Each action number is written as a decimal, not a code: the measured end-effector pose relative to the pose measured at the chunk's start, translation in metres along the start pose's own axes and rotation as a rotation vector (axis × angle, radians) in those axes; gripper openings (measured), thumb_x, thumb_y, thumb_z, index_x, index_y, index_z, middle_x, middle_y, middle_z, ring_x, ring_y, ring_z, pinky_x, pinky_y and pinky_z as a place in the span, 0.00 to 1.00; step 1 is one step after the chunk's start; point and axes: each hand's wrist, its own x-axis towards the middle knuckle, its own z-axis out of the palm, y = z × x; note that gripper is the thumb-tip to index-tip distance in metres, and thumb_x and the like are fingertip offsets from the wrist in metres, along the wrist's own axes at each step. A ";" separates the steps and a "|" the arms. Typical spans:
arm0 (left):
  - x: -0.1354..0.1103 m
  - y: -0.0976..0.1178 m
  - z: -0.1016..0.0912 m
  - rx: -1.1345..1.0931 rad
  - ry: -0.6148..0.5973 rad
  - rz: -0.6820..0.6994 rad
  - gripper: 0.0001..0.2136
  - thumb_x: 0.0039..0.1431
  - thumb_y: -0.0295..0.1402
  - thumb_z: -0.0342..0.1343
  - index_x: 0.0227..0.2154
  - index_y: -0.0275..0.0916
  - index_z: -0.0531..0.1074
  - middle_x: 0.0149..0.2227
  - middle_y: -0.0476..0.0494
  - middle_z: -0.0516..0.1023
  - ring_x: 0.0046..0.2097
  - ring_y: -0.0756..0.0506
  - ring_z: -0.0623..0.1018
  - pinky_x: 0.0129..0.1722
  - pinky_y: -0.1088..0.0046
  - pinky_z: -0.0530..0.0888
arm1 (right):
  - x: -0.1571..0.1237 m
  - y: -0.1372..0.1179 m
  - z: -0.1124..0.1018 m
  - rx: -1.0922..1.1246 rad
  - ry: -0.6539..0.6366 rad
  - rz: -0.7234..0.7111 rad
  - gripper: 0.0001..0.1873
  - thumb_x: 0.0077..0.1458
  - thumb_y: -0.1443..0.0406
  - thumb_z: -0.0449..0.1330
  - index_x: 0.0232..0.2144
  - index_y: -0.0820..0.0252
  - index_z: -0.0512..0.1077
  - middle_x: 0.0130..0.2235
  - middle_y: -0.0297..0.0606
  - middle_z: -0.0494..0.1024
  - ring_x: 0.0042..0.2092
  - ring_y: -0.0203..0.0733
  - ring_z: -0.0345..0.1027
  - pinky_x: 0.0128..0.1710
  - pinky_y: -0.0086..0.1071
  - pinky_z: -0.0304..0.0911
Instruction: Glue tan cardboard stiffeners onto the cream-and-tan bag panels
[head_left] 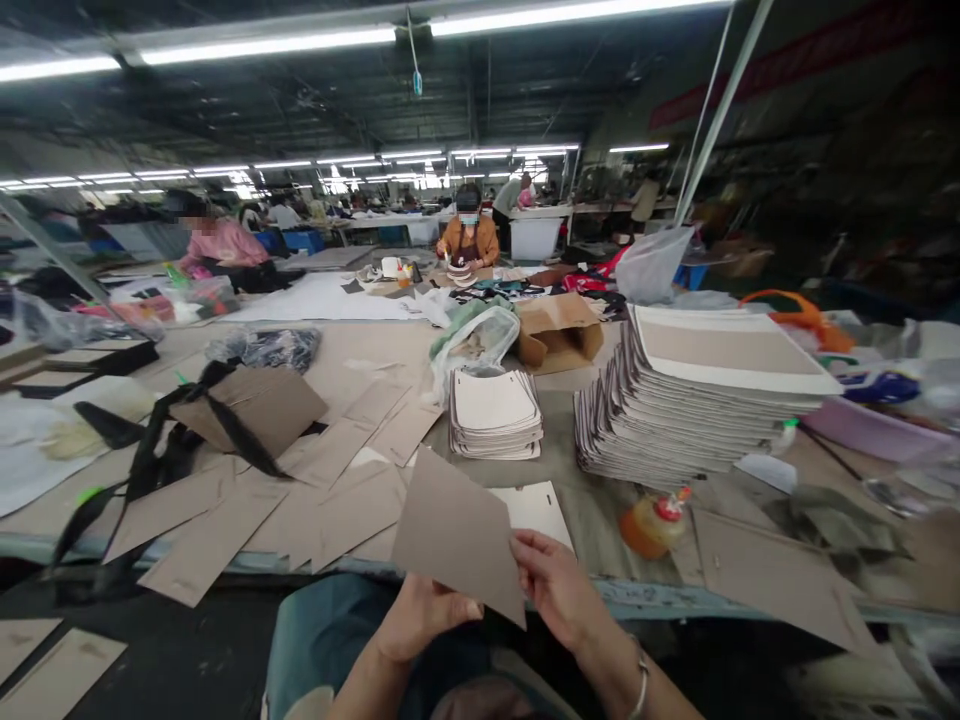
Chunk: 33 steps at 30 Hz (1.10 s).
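Head view: fingers of the right hand (553,582) and left hand (427,612), equally near, clamp the right and lower edges of 1 tilted gray-brown panel (454,528), long axis unclear, reaching toward the near-left of the short white-topped stack (495,405).

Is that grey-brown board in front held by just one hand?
No, the left hand holds the grey-brown board at its lower edge while the right hand pinches its right edge.

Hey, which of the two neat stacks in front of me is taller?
The right-hand stack, beige on top with a pale border, behind the red-capped bottle. It rises well above the smaller stack beyond the held board.
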 end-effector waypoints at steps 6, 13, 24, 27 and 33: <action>-0.011 -0.033 -0.028 0.066 0.364 -0.213 0.27 0.41 0.46 0.65 0.44 0.37 0.73 0.45 0.39 0.77 0.47 0.39 0.74 0.46 0.66 0.69 | 0.005 -0.035 -0.067 -0.214 0.258 -0.149 0.22 0.33 0.55 0.72 0.31 0.60 0.76 0.26 0.33 0.73 0.25 0.31 0.57 0.25 0.26 0.54; -0.003 -0.029 -0.037 0.456 0.391 -0.259 0.25 0.51 0.54 0.51 0.35 0.35 0.77 0.32 0.42 0.79 0.30 0.46 0.73 0.31 0.73 0.69 | 0.002 -0.042 -0.091 -0.362 0.213 -0.095 0.24 0.34 0.53 0.69 0.32 0.63 0.76 0.27 0.35 0.74 0.26 0.34 0.60 0.25 0.28 0.53; 0.027 -0.042 -0.028 0.634 0.231 -0.404 0.20 0.50 0.52 0.50 0.24 0.37 0.70 0.14 0.51 0.68 0.18 0.49 0.69 0.16 0.77 0.61 | 0.030 -0.040 -0.097 -1.079 0.269 -0.261 0.15 0.51 0.57 0.56 0.36 0.56 0.77 0.40 0.35 0.78 0.42 0.43 0.70 0.41 0.31 0.62; 0.039 -0.048 -0.030 0.669 0.190 -0.425 0.18 0.52 0.50 0.48 0.23 0.39 0.67 0.15 0.52 0.68 0.19 0.48 0.72 0.15 0.78 0.61 | 0.045 -0.043 -0.099 -1.197 0.279 -0.260 0.11 0.50 0.61 0.57 0.34 0.54 0.78 0.39 0.34 0.79 0.42 0.43 0.70 0.43 0.31 0.60; 0.055 -0.062 -0.033 0.818 0.161 -0.423 0.13 0.56 0.40 0.45 0.21 0.39 0.65 0.17 0.53 0.71 0.22 0.49 0.76 0.23 0.77 0.67 | 0.057 -0.040 -0.100 -1.389 0.326 -0.184 0.09 0.50 0.64 0.57 0.33 0.55 0.77 0.37 0.34 0.79 0.40 0.41 0.71 0.39 0.29 0.60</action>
